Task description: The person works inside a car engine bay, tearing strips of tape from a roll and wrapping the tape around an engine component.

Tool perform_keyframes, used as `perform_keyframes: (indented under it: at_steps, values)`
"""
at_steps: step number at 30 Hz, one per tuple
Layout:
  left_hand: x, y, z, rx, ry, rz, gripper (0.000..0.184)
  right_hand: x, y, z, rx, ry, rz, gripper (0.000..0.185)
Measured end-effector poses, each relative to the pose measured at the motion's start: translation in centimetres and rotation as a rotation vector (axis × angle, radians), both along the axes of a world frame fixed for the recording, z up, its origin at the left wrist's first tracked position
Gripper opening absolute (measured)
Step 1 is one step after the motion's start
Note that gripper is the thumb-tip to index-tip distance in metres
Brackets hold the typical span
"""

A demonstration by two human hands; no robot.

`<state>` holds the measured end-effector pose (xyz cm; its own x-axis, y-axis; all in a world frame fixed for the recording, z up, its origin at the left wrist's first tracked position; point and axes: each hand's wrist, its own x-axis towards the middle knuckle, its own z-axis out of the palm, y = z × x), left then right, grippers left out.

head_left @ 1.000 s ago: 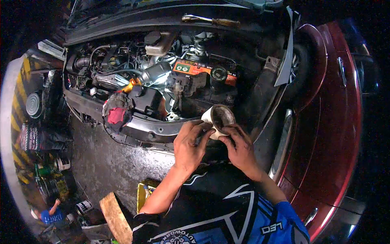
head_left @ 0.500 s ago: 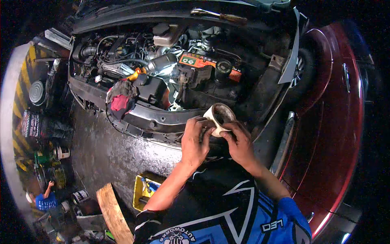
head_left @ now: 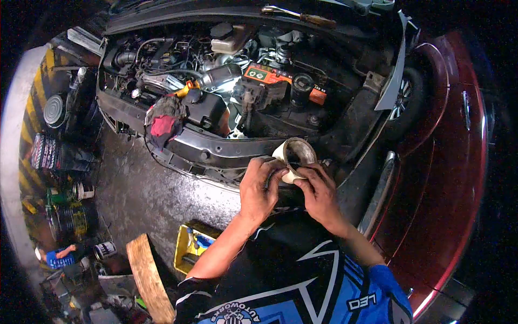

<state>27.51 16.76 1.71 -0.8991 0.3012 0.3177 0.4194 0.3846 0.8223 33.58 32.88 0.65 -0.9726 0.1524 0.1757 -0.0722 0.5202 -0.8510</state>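
Note:
A round off-white ring or roll [head_left: 291, 174], with a dirty inner surface, is held in front of the open engine bay. My left hand [head_left: 261, 186] pinches its left side between thumb and fingers. My right hand [head_left: 318, 189] grips its lower right edge with thumb and fingertips. Beyond the hands is a battery [head_left: 264, 74] with an orange label, and a black cylindrical part [head_left: 302, 89] stands over it. A grey and red rag [head_left: 164, 127] lies on the front edge of the engine bay.
A ratchet tool [head_left: 299, 16] lies at the top. Below left are a yellow bin [head_left: 181, 249] with tools and a wooden board [head_left: 147, 275]. Another person [head_left: 59, 259] is at the far lower left, near buckets. A red car door [head_left: 431, 205] is at right.
The view has shifted, so the engine bay sits higher and further right, and more of the yellow bin shows. Both hands keep hold of the ring. The other person's arm has lowered.

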Motion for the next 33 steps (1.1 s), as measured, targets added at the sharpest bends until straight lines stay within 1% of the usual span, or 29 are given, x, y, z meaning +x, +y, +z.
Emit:
perform_keyframes:
  at_steps: [2,4,5,8,9,11,13,17,20,21,23,25,29,33]
  values:
    - [0.3,0.4,0.0,-0.069,0.093,-0.037,0.019,0.4,0.2,-0.3,-0.014,-0.071,-0.011,0.022]
    - [0.8,1.1,0.0,-0.177,0.222,-0.071,0.019,0.1,0.8,-0.4,-0.012,-0.034,-0.021,0.022]
    - [0.9,1.1,-0.5,-0.161,0.188,-0.066,0.021,-0.1,1.0,-0.5,-0.013,-0.015,-0.025,0.022]
    - [1.2,1.5,-0.5,0.042,-0.063,0.122,0.024,-0.1,1.0,-0.1,-0.112,-0.066,-0.053,0.022]
    - [1.2,1.6,-0.2,-0.009,-0.109,0.157,0.027,0.0,1.1,-0.1,-0.107,-0.070,-0.044,0.022]
    - [1.4,1.7,0.2,-0.059,-0.068,0.163,0.026,0.0,1.2,-0.1,-0.098,-0.074,-0.017,0.022]
    - [1.7,2.0,0.8,-0.127,-0.018,0.183,0.025,-0.3,1.4,-0.7,-0.105,-0.020,0.018,0.020]
    - [2.3,1.5,1.0,-0.232,0.139,0.162,0.028,-0.5,1.6,-1.3,-0.084,0.041,0.092,0.019]
    - [2.6,0.5,1.8,-0.275,0.153,0.158,0.029,-0.9,1.4,-1.6,-0.044,0.070,0.142,0.021]
    - [2.5,0.4,1.8,-0.250,0.189,0.164,0.028,-0.9,1.2,-1.5,-0.050,0.065,0.141,0.021]
    - [1.9,-0.2,2.0,-0.201,0.139,0.155,0.027,-1.2,0.5,-1.1,-0.059,0.057,0.127,0.021]
    - [0.8,-1.0,1.7,-0.149,0.110,0.121,0.024,-1.5,-0.1,-1.1,-0.010,0.070,0.111,0.021]
    - [-1.3,-3.5,0.8,-0.108,-0.026,0.052,0.025,-2.6,-2.4,-0.4,0.087,0.090,0.075,0.020]
    - [-4.1,-7.4,-0.1,-0.035,-0.041,0.006,0.024,-4.2,-7.0,-0.1,0.007,-0.008,-0.009,0.019]
